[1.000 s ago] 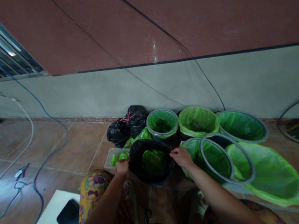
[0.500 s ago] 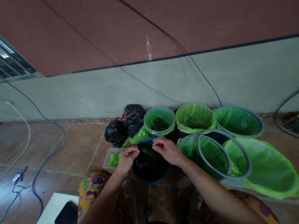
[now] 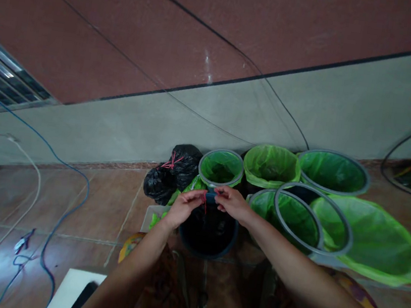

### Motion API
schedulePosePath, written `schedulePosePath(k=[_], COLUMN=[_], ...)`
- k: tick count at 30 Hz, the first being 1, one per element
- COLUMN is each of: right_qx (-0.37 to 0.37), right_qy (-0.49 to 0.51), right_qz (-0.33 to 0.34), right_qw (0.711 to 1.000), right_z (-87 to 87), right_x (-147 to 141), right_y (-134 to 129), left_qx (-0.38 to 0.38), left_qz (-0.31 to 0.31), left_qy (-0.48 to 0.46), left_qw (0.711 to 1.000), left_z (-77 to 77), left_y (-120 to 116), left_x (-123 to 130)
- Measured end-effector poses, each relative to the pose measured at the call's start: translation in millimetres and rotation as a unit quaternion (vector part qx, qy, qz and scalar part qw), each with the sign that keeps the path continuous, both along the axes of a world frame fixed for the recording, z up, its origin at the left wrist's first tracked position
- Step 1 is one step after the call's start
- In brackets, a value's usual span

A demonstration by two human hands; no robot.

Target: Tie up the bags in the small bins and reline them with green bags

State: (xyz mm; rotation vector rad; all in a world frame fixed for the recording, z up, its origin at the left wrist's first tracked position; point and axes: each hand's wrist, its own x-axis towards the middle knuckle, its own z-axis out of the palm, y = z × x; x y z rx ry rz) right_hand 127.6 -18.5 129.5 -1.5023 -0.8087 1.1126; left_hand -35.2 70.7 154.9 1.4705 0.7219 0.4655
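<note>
My left hand (image 3: pixel 185 207) is closed in a pinch on a thin red string (image 3: pixel 204 204), whose loose end hangs down. Just to its right, my right hand (image 3: pixel 233 203) is also pinched, with a bit of red at its fingertips. Both hands are over the far rim of a dark blue bin (image 3: pixel 230 247). Black, shiny material like a bag (image 3: pixel 208 231) fills its inside. Behind the bin, two black plastic bags (image 3: pixel 184 164) lie against the wall, one tied with red string.
Grey-rimmed bins with green liners (image 3: pixel 224 152) line the wall. At right, a loose grey ring (image 3: pixel 348 240) overlaps a bin beside a spread green bag (image 3: pixel 387 246). A white tray (image 3: pixel 146 217) stands left. Cables (image 3: pixel 87 193) cross the floor; a phone (image 3: pixel 83 297) rests on a white surface.
My hands have risen slightly and come closer together at the bin's far rim. Red string now shows at the fingertips. The view has shifted a little.
</note>
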Motion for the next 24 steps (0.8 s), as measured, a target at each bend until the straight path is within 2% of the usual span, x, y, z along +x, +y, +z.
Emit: schedulePosePath(k=[5,8,10,13,15,16,19,20,22,24], right_qx=[0.01,-0.031,-0.076,-0.118,-0.112,-0.102,-0.071,-0.063,-0.052,-0.045], right_qy=[-0.009,0.013,0.025,0.024,0.027,0.032,0.049,0.053,0.057,0.045], right_qz=[0.068,0.085,0.086,0.075,0.072,0.07,0.062,0.059,0.046,0.016], right_qw=[0.998,0.996,0.993,0.99,0.991,0.992,0.994,0.995,0.996,0.998], right_z=[-12.8,-18.6,-21.1,-21.0,-18.7,-17.4,-13.6,-12.7,-11.7,-11.5], right_x=[-16,-26,-29,-26,-22,-20,-16,-15,-11,-3], right_y=[5,8,10,12,12,12,11,12,14,16], left_qx=[0.02,0.056,0.11,0.177,0.179,0.176,0.188,0.193,0.189,0.16], left_qz=[-0.058,-0.082,-0.1,-0.066,-0.048,-0.063,-0.17,-0.188,-0.176,-0.124], left_qy=[-0.004,0.01,0.029,0.059,0.088,0.1,0.106,0.103,0.102,0.108], left_qw=[0.998,0.995,0.988,0.98,0.979,0.977,0.962,0.958,0.961,0.973], left_z=[-6.7,-11.3,-15.1,-24.9,-34.8,-40.3,-55.6,-60.0,-67.7,-74.8], left_y=[4,5,8,18,22,23,16,12,6,3], left_x=[11,17,18,15,11,9,7,8,11,15])
